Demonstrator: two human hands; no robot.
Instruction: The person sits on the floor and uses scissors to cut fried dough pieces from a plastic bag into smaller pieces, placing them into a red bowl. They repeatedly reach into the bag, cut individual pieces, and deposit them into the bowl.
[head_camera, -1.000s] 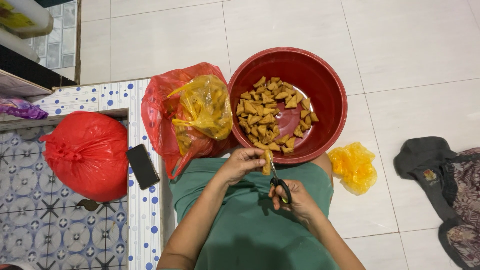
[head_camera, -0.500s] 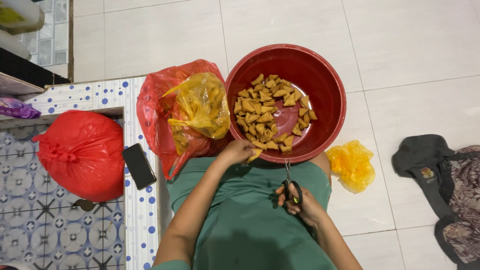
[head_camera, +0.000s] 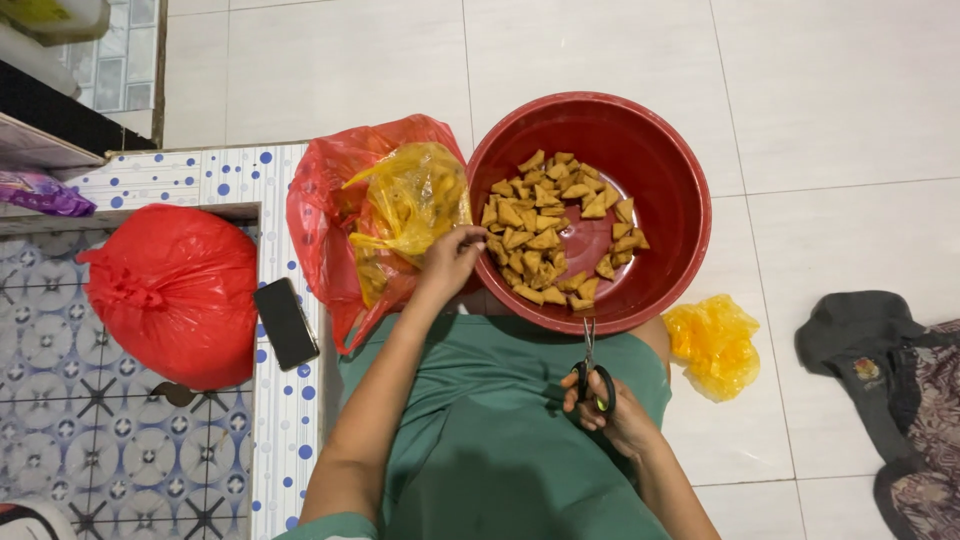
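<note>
My right hand (head_camera: 612, 410) gripped the scissors (head_camera: 592, 365), blades together, pointing up toward the bowl (head_camera: 680, 170); my left hand (head_camera: 452, 258) curled at its rim.

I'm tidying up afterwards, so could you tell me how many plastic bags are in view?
4. A tied red bag at left, an open red bag beside the bowl, a yellow bag inside it, and a crumpled yellow bag at right. Others may be hidden.
</note>
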